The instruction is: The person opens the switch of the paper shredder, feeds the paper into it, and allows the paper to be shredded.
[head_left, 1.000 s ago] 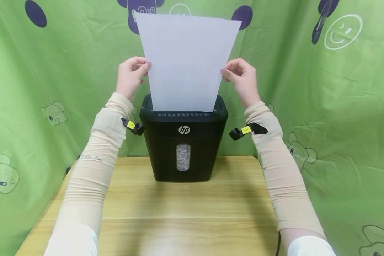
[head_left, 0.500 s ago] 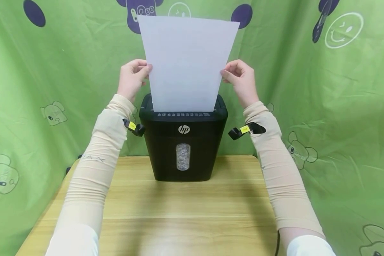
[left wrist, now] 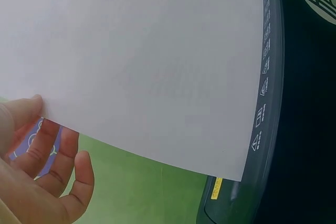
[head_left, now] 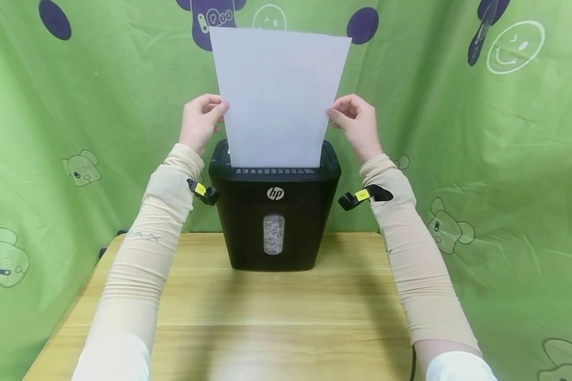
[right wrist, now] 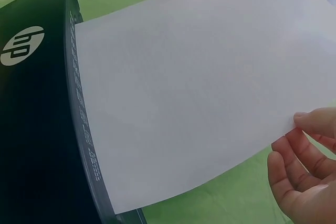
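A white sheet of paper (head_left: pixel 281 95) stands upright over a black HP paper shredder (head_left: pixel 248 203), its lower edge down at the top slot behind the row of printed icons. My left hand (head_left: pixel 201 120) pinches the paper's left edge between thumb and fingers. On the opposite edge, my right hand (head_left: pixel 359 123) pinches it at about the same height. Both wrist views show the thumb on the near face and fingers behind; in the right wrist view the paper (right wrist: pixel 194 87) meets the shredder top (right wrist: pixel 79 103). How deep the lower edge sits is hidden.
The shredder stands at the far edge of a wooden table (head_left: pixel 267 317). Shredded bits show through its window (head_left: pixel 274 234). A green patterned curtain (head_left: pixel 505 174) hangs behind and on both sides. A dark cable (head_left: pixel 413 362) runs beside the right forearm.
The paper's top edge has sunk a little and looks narrower. Both hands have come down slightly with it and moved a bit closer together, still pinching its edges.
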`<state>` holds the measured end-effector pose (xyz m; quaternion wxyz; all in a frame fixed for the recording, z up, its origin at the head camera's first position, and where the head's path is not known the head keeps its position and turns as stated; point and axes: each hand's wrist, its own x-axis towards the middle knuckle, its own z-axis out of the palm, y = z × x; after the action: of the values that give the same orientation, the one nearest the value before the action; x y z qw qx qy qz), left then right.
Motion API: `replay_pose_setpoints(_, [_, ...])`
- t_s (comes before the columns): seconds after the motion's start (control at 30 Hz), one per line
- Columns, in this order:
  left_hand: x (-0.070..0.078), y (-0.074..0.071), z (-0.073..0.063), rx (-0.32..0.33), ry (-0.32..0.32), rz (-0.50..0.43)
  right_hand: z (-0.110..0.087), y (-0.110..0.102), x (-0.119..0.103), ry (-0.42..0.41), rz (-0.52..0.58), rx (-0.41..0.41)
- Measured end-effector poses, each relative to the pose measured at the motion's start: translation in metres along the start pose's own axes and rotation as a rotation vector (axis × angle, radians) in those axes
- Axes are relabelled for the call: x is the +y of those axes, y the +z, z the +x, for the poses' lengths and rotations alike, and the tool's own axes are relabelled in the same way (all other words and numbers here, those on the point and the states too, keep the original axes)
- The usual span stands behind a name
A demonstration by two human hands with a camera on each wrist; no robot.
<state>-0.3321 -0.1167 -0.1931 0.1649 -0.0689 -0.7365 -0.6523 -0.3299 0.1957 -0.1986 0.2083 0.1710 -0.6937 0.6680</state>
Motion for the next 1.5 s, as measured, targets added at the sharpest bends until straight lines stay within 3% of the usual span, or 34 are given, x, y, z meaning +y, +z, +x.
replay_pose_setpoints(0.4, [0.0057,0.0019,0.0003,-0.001,-0.009,-0.02,0.0007,-0.0032,0.0008,-0.002,0.038,0.007])
replay_pose_setpoints(0.83, [-0.0011,0.0037,0.0009,-0.005,-0.015,-0.001,0.0017,-0.0033,0.0047,0.022,0.018,0.0])
replay_pose_setpoints(1.5, [0.0013,0.0104,-0.0007,-0.007,-0.01,-0.059,0.0035,-0.0079,0.0098,0.045,0.017,0.008])
